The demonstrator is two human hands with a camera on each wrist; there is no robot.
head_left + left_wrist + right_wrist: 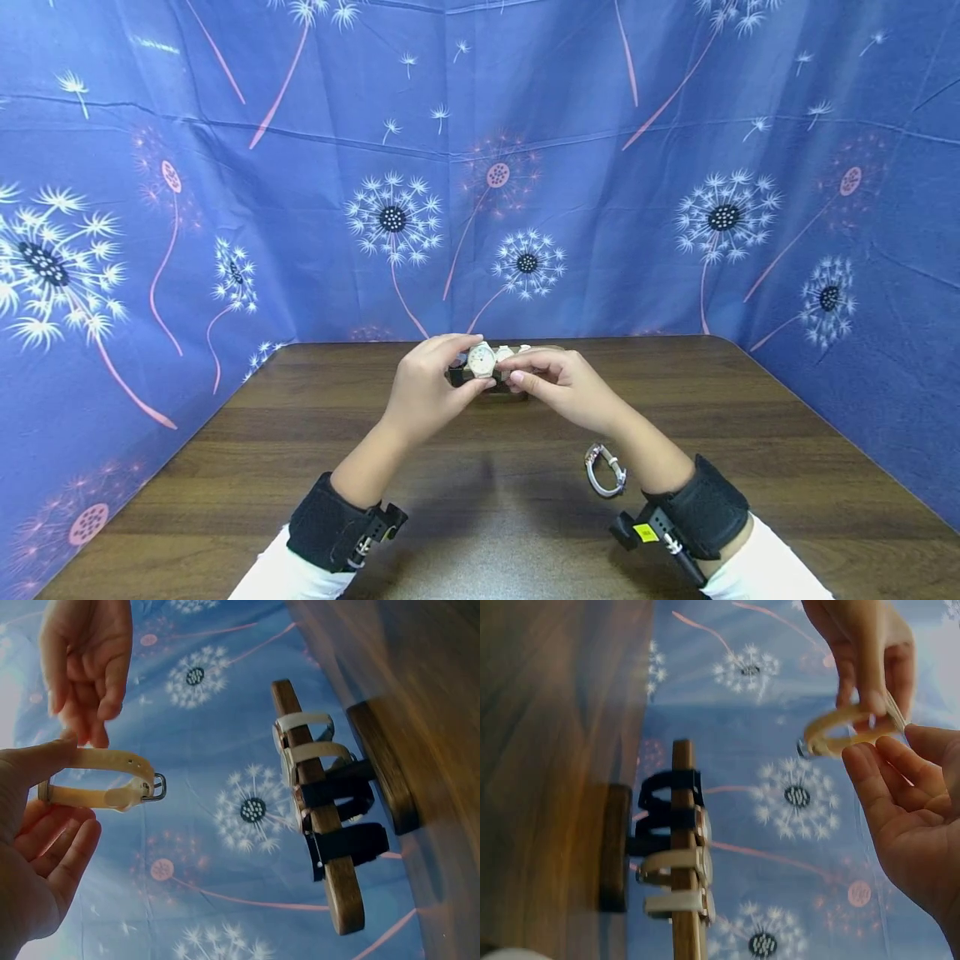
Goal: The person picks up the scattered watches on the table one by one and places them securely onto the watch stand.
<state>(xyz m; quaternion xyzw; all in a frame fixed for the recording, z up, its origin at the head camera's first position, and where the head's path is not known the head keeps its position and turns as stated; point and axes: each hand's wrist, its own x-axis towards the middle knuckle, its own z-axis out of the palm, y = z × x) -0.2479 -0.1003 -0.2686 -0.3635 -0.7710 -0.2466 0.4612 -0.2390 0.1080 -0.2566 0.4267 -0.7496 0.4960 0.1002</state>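
A watch (482, 360) with a cream strap and pale round dial is held up by my left hand (431, 382), thumb below and fingers above the case in the head view. Its strap is buckled into a loop, with the metal buckle (157, 786) showing in the left wrist view. My right hand (570, 387) is at the watch's right side with loosely bent fingers. Its fingertips (855, 754) are right by the loop in the right wrist view; whether they touch it is unclear. Behind both hands stands a wooden watch stand (347, 900), partly hidden in the head view.
Several watches hang on the stand's bar, including a black strap (352, 844) and a white strap (673, 902). Another watch with a white strap (600, 479) lies on the wooden table (315, 425) near my right forearm. A blue dandelion-print cloth (600, 167) surrounds the table.
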